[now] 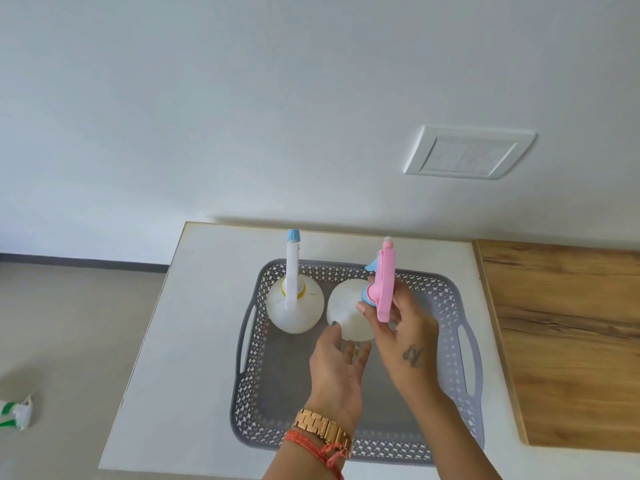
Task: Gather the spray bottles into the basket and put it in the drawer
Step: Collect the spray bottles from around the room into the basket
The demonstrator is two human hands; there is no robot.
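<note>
A grey perforated basket with side handles sits on a white tabletop. A clear spray bottle with a white sprayer and blue nozzle stands upright in its far left part. Beside it is a second clear spray bottle with a pink sprayer, over the basket's far middle. My right hand grips it at the pink trigger and neck. My left hand supports the bottle's body from below and in front, fingers spread against it. Whether the bottle rests on the basket floor is hidden.
The white tabletop ends at the left over a beige floor, where a green and white crumpled item lies. A wooden surface adjoins on the right. The white wall behind carries a switch plate.
</note>
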